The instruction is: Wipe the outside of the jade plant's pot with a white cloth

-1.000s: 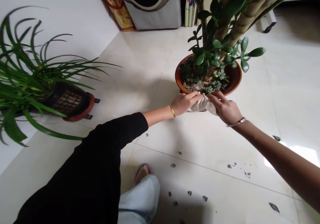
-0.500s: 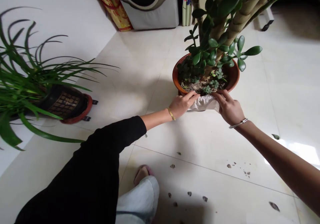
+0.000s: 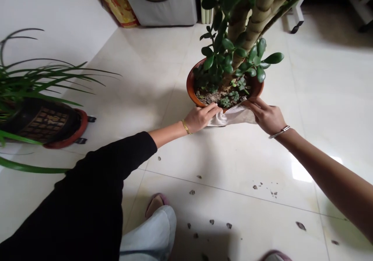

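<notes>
A large jade plant (image 3: 249,31) with thick stems grows in a round reddish-brown pot (image 3: 190,86). Small succulents (image 3: 230,97) sit on the soil near the front rim. Along that rim hangs a whitish cloth (image 3: 237,115), stretched between my hands. My left hand (image 3: 201,117), with a gold bracelet, pinches the cloth at the front left of the rim. My right hand (image 3: 269,118), with a silver bangle, grips its other end at the front right, by the rim. My fingers partly cover the rim and the cloth.
A dark pot (image 3: 49,123) with a long-leaved plant stands on a red wheeled tray (image 3: 84,123) at left. Dry leaf bits (image 3: 211,222) lie scattered on the tiled floor (image 3: 163,183). A grey-covered washing machine (image 3: 169,8) and a white wheeled stand (image 3: 297,16) are behind.
My right hand has moved rightward along the pot's rim, and the cloth is spread wider between my hands. The left hand keeps its place on the rim. The whole view has shifted a little.
</notes>
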Demonstrator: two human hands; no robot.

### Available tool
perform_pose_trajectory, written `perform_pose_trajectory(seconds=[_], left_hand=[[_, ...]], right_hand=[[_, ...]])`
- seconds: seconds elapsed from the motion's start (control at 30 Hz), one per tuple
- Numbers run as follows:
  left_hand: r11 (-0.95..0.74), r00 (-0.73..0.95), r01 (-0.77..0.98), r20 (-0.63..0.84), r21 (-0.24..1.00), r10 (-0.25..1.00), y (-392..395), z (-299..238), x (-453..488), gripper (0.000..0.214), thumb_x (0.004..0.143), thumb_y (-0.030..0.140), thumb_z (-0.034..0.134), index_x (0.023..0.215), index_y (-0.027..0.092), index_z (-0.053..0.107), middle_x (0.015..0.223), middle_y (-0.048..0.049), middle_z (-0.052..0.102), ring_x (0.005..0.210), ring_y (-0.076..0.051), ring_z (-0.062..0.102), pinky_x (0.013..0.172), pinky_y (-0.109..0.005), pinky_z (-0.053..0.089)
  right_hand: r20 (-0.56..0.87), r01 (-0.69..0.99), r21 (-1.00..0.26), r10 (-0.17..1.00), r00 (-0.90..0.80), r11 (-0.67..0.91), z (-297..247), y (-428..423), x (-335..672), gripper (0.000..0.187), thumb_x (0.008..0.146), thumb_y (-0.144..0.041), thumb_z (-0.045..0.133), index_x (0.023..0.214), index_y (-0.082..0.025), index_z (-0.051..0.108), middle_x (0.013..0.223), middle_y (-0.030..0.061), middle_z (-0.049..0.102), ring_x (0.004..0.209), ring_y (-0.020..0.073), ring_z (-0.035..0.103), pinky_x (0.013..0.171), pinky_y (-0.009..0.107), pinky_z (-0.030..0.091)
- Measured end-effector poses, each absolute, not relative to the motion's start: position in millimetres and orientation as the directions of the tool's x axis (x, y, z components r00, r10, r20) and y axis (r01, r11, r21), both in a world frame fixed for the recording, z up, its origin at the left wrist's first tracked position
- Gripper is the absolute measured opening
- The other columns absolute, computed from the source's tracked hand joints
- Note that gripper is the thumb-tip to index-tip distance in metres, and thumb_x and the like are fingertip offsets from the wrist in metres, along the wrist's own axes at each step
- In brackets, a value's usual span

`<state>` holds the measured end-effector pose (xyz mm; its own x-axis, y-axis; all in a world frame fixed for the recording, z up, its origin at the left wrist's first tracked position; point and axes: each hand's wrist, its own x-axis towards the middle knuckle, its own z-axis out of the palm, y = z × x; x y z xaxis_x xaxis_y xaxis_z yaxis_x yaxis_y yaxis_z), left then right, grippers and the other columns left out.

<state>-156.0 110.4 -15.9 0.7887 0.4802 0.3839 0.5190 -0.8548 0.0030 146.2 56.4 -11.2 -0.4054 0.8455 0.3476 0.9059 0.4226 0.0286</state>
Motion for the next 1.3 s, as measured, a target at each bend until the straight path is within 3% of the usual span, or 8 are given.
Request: perform_pose_trajectory(seconds=[0.17,0.37,0.5,0.67,0.8,0.9,1.1,1.3], left_hand=[[-0.87,0.812,0.493,0.375,-0.028,0.448,132.0,-15.8,-187.6,0.048,0.102,0.005,0.034,0.129,0.021,0.07,0.116,-0.006,0.079,0.081,-0.011,0.077,0.062,-0.02,0.056],[-0.834,0.757,0.551,0.42,0.002,0.501,118.8,-10.4,-195.5,0.038,0.107,0.012,0.041,0.132,0.021,0.069,0.12,-0.0074,0.078,0.092,-0.011,0.078,0.067,-0.018,0.058],[-0.808,0.732,0.589,0.418,0.011,0.538,101.0,-14.2,-166.3,0.035,0.108,0.018,0.044,0.134,0.018,0.067,0.117,-0.0099,0.076,0.088,-0.013,0.077,0.064,-0.02,0.056],[-0.81,0.735,0.587,0.417,0.004,0.534,105.0,-16.4,-157.5,0.036,0.107,0.015,0.043,0.131,0.021,0.069,0.108,-0.0076,0.076,0.078,-0.013,0.075,0.06,-0.021,0.053],[-0.819,0.745,0.574,0.4,0.023,0.534,110.9,-16.3,-164.1,0.039,0.105,0.009,0.04,0.129,0.02,0.068,0.109,-0.0073,0.075,0.078,-0.012,0.074,0.06,-0.021,0.053],[-0.81,0.736,0.587,0.403,0.022,0.544,109.1,-16.0,-162.6,0.039,0.104,0.008,0.04,0.127,0.02,0.069,0.108,-0.0069,0.076,0.08,-0.013,0.075,0.06,-0.022,0.053],[-0.788,0.709,0.615,0.414,0.035,0.571,99.0,-12.3,-152.8,0.035,0.106,0.017,0.042,0.129,0.016,0.068,0.115,-0.0104,0.074,0.085,-0.014,0.075,0.066,-0.022,0.055],[-0.809,0.757,0.586,0.382,-0.038,0.53,104.6,-9.5,-152.3,0.038,0.106,0.015,0.038,0.127,0.017,0.069,0.103,-0.0081,0.073,0.075,-0.014,0.073,0.06,-0.024,0.051]], right_hand=[[0.321,0.9,0.055,0.846,-0.425,0.432,-8.2,65.3,150.6,0.047,0.099,-0.011,0.047,0.139,-0.024,0.068,0.138,0.0093,0.072,0.085,0.0195,0.075,0.061,0.03,0.051],[0.382,0.893,-0.156,0.86,-0.339,0.422,-16.5,50.5,87.3,0.042,0.106,-0.018,0.039,0.137,-0.016,0.066,0.135,0.0166,0.071,0.096,0.0205,0.075,0.069,0.029,0.06],[0.413,0.884,-0.223,0.861,-0.297,0.411,-22.2,46.5,51.7,0.042,0.105,-0.016,0.038,0.137,-0.015,0.066,0.129,0.0169,0.072,0.097,0.0222,0.074,0.067,0.03,0.061],[0.323,0.888,-0.127,0.865,-0.384,0.442,-14.0,51.6,76.9,0.046,0.104,-0.013,0.042,0.145,-0.019,0.063,0.137,0.0152,0.07,0.093,0.0199,0.074,0.064,0.029,0.057],[0.295,0.895,-0.038,0.861,-0.415,0.444,-2.9,58.4,118.7,0.046,0.104,-0.01,0.042,0.14,-0.021,0.067,0.136,0.0114,0.073,0.094,0.0185,0.075,0.065,0.027,0.055],[0.308,0.907,-0.077,0.875,-0.372,0.413,-0.9,58.0,119.4,0.042,0.105,-0.014,0.042,0.138,-0.018,0.068,0.137,0.0129,0.073,0.098,0.0201,0.076,0.069,0.028,0.058],[0.33,0.873,-0.284,0.895,-0.3,0.397,-10.2,46.7,64.9,0.042,0.109,-0.02,0.038,0.14,-0.014,0.066,0.138,0.017,0.069,0.108,0.0214,0.074,0.078,0.029,0.062],[0.334,0.875,-0.194,0.868,-0.366,0.444,-14.9,51.8,85.3,0.045,0.105,-0.017,0.044,0.145,-0.022,0.064,0.139,0.0123,0.07,0.097,0.0195,0.075,0.07,0.028,0.061]])
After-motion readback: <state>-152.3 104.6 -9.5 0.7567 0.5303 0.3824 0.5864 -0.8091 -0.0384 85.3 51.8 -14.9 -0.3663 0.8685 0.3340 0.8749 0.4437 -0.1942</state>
